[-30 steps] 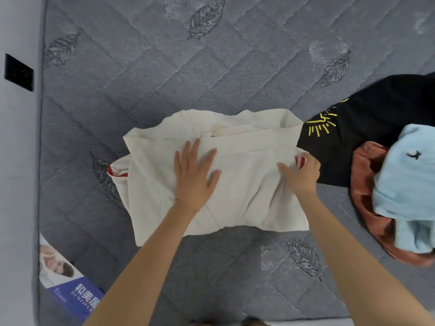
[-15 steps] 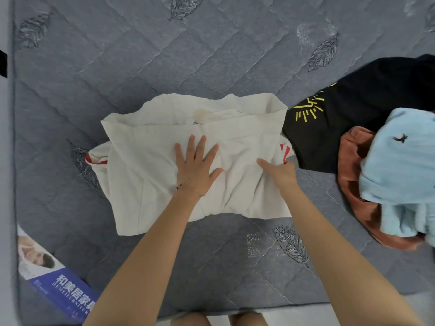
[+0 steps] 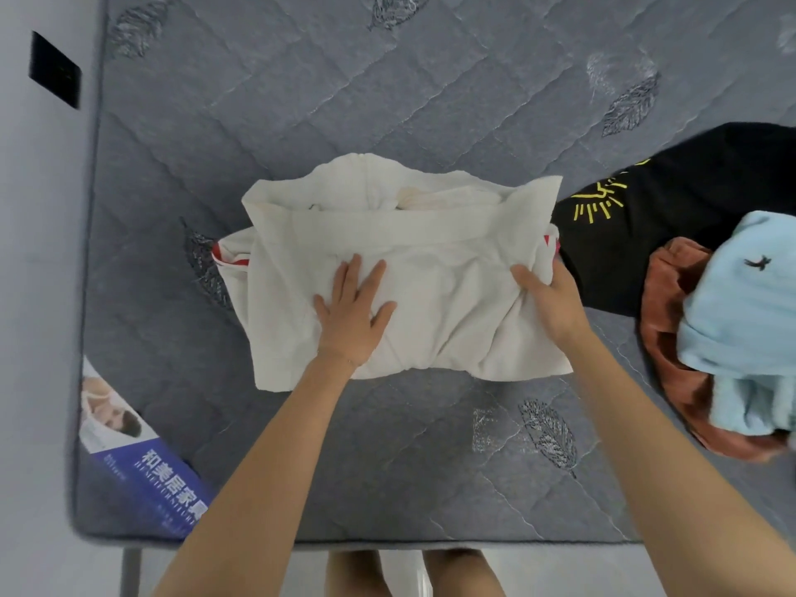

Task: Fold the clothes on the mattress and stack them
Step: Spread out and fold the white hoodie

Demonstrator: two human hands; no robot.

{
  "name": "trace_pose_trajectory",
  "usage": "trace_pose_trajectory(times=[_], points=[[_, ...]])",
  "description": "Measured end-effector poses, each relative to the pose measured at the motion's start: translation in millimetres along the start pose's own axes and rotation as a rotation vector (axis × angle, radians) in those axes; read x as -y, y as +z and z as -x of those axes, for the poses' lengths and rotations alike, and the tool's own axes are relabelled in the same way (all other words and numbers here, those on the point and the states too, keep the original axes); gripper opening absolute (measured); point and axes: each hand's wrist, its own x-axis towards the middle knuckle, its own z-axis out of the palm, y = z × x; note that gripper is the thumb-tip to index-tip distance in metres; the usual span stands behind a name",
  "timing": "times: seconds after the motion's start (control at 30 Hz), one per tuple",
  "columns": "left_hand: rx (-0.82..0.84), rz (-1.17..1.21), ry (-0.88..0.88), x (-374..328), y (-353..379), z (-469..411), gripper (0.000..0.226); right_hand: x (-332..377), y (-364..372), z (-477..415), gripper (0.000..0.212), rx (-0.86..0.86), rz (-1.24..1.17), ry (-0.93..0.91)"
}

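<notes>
A cream garment (image 3: 430, 234) with red trim lies partly folded in the middle of the grey quilted mattress (image 3: 387, 79). My left hand (image 3: 353, 312) presses flat on its middle, fingers spread. My right hand (image 3: 547, 299) grips the cloth's right side, bunching it. To the right lie a black garment with a yellow print (image 3: 672, 217), a rust-brown garment (image 3: 672, 338) and a light blue one (image 3: 745, 303) heaped on top of it.
A blue and white label (image 3: 142, 463) sits on the mattress's near left corner. A pale wall with a black plate (image 3: 54, 68) runs along the left. The mattress's near edge (image 3: 387, 547) is just in front of my legs.
My right hand has closed on the cream garment's right side and pulled it inward, wrinkling the cloth. My left hand stays pressed on the middle. The camera has shifted.
</notes>
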Motion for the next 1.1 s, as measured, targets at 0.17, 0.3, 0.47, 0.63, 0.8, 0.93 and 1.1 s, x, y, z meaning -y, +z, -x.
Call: trace_pose_trajectory(times=[0.17, 0.3, 0.47, 0.63, 0.8, 0.93, 1.1], points=[[-0.153, 0.572, -0.031, -17, -40, 12, 0.033, 54, 26, 15, 0.031, 0.079, 0.050, -0.141], [0.045, 1.264, -0.268, -19, -84, 34, 0.036, 93, 76, 32, 0.023, 0.115, 0.171, -0.243], [0.182, 1.374, -0.298, 9, -111, 44, 0.043, 121, 156, 59, 0.017, 0.132, 0.107, -0.272], [0.224, 1.566, -0.298, 47, -122, 44, 0.065, 126, 212, 72, 0.031, 0.304, 0.073, -0.081], [0.070, 1.502, -0.411, 69, -111, 48, 0.070, 109, 224, 73, 0.028, 0.521, 0.058, 0.088], [-0.047, 1.215, -0.395, 80, -99, 50, 0.044, 98, 221, 63, 0.025, 0.281, 0.218, -0.147], [-0.186, 1.146, -0.482, 116, -96, 48, 0.037, 88, 201, 31, 0.035, 0.155, 0.628, -0.481]])
